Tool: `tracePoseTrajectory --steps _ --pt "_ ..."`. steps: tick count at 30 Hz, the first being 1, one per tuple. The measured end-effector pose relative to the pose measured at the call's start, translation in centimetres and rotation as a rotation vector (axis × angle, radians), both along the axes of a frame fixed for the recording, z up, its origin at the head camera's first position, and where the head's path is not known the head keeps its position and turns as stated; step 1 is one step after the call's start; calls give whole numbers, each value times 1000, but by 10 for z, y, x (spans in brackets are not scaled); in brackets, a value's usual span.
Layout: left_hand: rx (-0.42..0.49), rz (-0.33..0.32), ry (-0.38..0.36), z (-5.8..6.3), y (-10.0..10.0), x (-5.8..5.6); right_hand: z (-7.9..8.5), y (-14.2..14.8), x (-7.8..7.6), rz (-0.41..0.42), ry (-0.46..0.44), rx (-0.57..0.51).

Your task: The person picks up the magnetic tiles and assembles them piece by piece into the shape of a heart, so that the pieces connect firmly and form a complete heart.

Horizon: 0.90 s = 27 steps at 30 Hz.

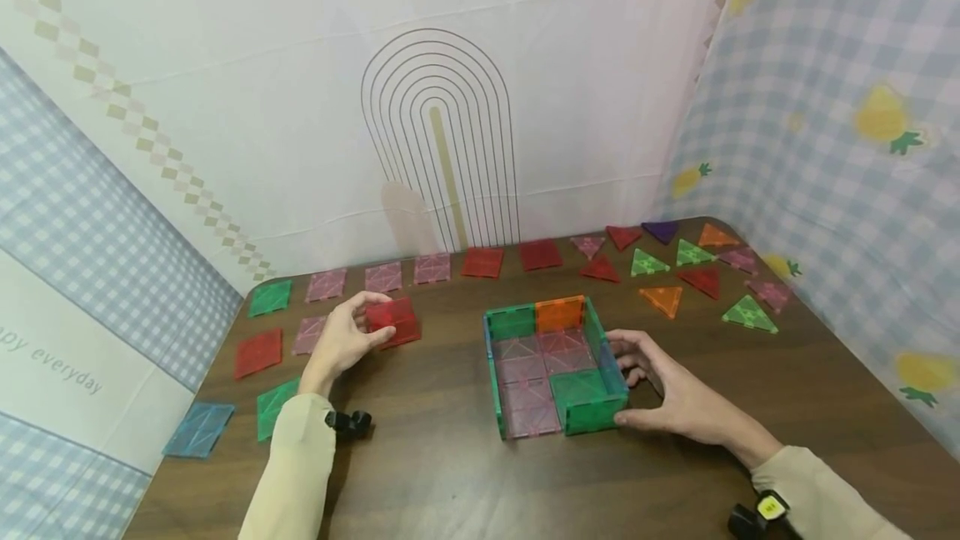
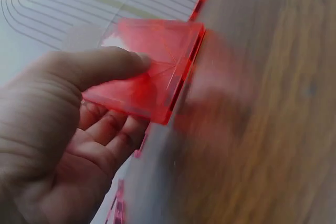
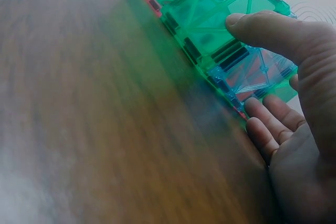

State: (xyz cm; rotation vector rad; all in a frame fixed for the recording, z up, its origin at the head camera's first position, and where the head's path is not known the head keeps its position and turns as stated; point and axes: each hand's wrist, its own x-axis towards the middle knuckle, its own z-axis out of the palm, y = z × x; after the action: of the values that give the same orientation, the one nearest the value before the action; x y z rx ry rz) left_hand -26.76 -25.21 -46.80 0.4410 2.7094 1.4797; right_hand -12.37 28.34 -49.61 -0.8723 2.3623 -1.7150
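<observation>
My left hand (image 1: pixel 347 340) pinches a translucent red square magnetic tile (image 1: pixel 397 320) between thumb and fingers. In the left wrist view the thumb lies on the tile's upper face, with the fingers beneath. A low box of magnetic tiles (image 1: pixel 517 325) stands at mid-table, with green, orange and blue walls and pink floor tiles. At its near right corner is my right hand (image 1: pixel 667 394), fingers loosely bent beside the blue side tile (image 3: pixel 257 74). Its thumb is at the green front tile (image 3: pixel 210 17); whether it presses there I cannot tell.
Pink square tiles (image 1: pixel 383 277), red square tiles (image 1: pixel 482 262) and green ones line the table's back and left. A blue square tile (image 1: pixel 199 430) lies near the left edge. Several triangle tiles (image 1: pixel 693 253) spread over the back right. Printed cloth (image 1: pixel 600 107) hangs behind the table.
</observation>
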Motion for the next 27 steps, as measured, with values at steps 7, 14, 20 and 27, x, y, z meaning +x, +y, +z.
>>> tracePoseTrajectory --steps 7,14,20,27 --pt "99 -55 54 25 20 5 3 -2 0 20 37 -7" --pt "231 -218 110 77 66 33 4 -1 0 15 37 -3" --pt "284 -365 125 93 110 60 3 -1 0 9 40 6" --pt "99 -480 152 84 157 86 2 -1 0 7 34 1"
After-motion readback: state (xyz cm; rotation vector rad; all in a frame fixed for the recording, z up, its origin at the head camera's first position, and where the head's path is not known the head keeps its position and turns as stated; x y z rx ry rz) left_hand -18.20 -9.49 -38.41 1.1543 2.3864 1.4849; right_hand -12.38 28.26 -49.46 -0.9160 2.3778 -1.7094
